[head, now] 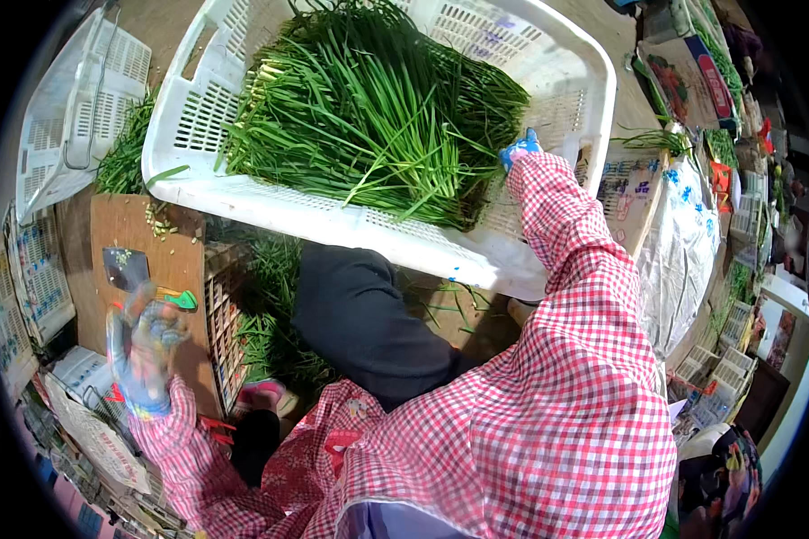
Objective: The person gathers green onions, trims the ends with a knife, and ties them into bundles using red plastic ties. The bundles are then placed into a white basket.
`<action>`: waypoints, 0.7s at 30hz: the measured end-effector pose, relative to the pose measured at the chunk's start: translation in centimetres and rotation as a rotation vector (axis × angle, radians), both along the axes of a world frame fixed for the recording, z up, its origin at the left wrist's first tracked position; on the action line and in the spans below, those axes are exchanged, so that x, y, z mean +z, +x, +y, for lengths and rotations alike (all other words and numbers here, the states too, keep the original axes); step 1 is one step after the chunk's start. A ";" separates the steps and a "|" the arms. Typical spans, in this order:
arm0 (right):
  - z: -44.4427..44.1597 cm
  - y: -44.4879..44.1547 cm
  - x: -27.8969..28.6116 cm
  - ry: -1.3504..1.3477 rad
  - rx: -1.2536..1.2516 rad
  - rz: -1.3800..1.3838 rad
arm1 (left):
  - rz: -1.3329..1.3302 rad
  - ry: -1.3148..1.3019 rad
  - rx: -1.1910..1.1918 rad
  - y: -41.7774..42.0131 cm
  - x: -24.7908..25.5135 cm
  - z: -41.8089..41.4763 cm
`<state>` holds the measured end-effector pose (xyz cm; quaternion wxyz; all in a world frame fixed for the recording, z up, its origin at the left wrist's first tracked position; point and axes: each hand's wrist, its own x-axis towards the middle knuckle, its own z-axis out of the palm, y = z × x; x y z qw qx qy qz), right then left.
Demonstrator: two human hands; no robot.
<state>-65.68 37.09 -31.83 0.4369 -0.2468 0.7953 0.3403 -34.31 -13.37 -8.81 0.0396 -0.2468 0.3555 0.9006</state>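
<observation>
A large white plastic crate stands before me, with a thick layer of long green garlic chives lying in it. My right hand, in a blue and pink glove, is at the right end of the chives; its fingers are partly hidden, so its hold is unclear. My left hand, gloved and blurred, is over a wooden board at the left, fingers apart. Just above it lie a green-handled tool, perhaps a knife, and a dark flat blade with cut bits on it.
Another white crate leans at the upper left, beside more greens. Below the big crate, loose greens lie by my knee. Cartons and a white plastic sheet are at the right.
</observation>
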 end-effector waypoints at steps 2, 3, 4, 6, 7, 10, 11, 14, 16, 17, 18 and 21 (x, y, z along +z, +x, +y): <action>0.1 -1.1 3.5 -0.094 -0.139 0.009 | 0.054 0.143 -0.190 -5.6 -1.2 1.9; 0.4 -1.6 4.9 -0.140 -0.211 0.011 | 0.014 -0.107 -0.261 -8.0 -1.2 3.8; 1.0 -2.3 6.4 -0.184 -0.283 0.015 | -0.024 -0.356 -0.330 -10.3 -1.2 5.6; 2.4 -4.1 8.7 -0.280 -0.414 0.023 | -0.123 -0.440 -0.445 -13.8 -2.9 7.5; 4.1 -5.2 9.8 -0.499 -0.696 0.175 | -0.104 -0.523 -0.532 -15.6 -3.7 8.7; 3.9 -7.5 14.9 -1.238 -1.202 0.321 | -0.097 -0.760 -0.780 -20.6 -7.0 11.4; 3.1 -6.8 16.9 -1.602 -1.357 0.237 | -0.144 -0.857 -0.860 -21.9 -7.7 12.6; 1.0 -5.1 16.0 -2.122 -1.432 -0.035 | -0.284 -1.177 -1.191 -25.4 -13.6 15.3; -0.7 -2.9 12.8 -1.633 -1.620 0.072 | -0.277 -1.211 -1.331 -26.1 -16.5 18.3; 0.1 -2.6 8.0 -1.468 -1.708 0.068 | -0.233 -1.356 -1.343 -25.6 -20.0 19.2; -2.7 -1.3 7.6 -1.266 -1.958 -0.031 | -0.210 -1.493 -1.346 -24.8 -23.0 19.6; 1.2 0.2 -9.4 -0.938 -1.923 0.343 | -0.330 -1.343 -1.568 -25.6 -21.4 21.6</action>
